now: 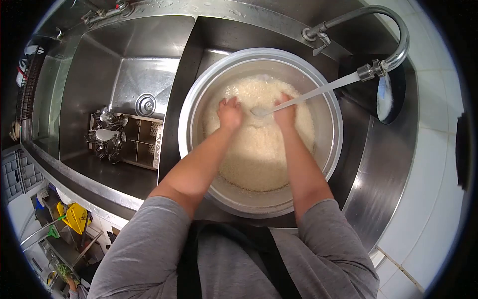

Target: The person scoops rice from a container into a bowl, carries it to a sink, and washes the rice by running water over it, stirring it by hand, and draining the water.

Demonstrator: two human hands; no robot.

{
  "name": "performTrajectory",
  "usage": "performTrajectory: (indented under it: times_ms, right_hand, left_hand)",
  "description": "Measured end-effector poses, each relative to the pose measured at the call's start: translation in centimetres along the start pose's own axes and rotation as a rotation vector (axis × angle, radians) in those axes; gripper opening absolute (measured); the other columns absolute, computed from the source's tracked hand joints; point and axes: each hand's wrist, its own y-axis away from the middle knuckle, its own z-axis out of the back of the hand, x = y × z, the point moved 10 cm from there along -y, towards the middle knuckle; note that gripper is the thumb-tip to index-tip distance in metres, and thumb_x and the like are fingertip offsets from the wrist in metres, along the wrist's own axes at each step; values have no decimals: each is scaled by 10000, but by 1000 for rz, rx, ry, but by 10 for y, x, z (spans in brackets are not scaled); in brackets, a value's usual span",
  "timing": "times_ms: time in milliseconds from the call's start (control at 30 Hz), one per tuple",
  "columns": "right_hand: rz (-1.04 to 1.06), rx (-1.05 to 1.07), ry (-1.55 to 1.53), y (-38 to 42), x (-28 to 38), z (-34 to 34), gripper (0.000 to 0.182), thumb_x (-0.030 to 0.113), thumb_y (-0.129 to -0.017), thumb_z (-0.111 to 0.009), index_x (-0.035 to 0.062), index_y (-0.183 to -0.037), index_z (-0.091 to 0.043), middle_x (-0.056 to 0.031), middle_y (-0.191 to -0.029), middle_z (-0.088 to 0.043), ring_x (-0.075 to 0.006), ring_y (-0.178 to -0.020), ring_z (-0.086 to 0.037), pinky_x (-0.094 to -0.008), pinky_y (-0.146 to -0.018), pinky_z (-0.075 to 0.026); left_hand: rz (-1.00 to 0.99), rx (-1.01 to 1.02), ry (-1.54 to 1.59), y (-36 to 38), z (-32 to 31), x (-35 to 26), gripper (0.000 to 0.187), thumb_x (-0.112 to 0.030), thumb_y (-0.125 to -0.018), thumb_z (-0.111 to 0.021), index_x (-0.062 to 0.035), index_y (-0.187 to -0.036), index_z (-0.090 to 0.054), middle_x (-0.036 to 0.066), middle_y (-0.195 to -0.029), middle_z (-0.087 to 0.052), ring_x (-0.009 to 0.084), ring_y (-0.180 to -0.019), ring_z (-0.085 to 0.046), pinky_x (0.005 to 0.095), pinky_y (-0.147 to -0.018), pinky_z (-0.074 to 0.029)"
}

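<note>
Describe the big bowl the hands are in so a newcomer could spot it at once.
Find the steel double sink. In its right basin sits a wide round metal bowl, filled with white rice and both hands. Unlike the cutlery rack in the left basin, it catches the tap's water stream.

Bright overhead light, fisheye-warped dark edges

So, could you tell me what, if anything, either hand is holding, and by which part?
Nothing is clearly gripped: the left hand and right hand press into the wet rice in the bowl; fingers are hidden.
</note>
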Motion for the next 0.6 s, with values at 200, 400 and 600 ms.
performTrajectory:
  times_ms: [200,400,600]
  right_hand:
    - [-20,128,456,81,11,-86,320,266,-919,-525,39,-1145,-528,-142,-1144,-529,-251,-1034,-515,-375,-873,-430]
    - [-351,-20,-56,103,27,-83,317,289,-955,-488,-1,-1042,-582,-110,-1007,-586,-215,-949,-554,-341,-812,-452]
    - [197,114,907,39,75,-37,238,202,-926,-477,35,-1021,-618,-175,-979,-624,-382,-952,-573,-413,-831,-452]
  left_hand:
    - [567,489,1030,40,-63,-25,286,-194,-936,-428,29,-1045,-570,160,-1050,-589,211,-931,-535,337,-844,-426]
    - [268,473,434,16,-28,-53,283,-240,-967,-376,-11,-1000,-539,178,-876,-602,262,-723,-563,362,-726,-469]
    - [-115,335,293,-1,20,-79,252,-216,-888,-515,-3,-1021,-542,249,-930,-609,376,-872,-590,407,-760,-469]
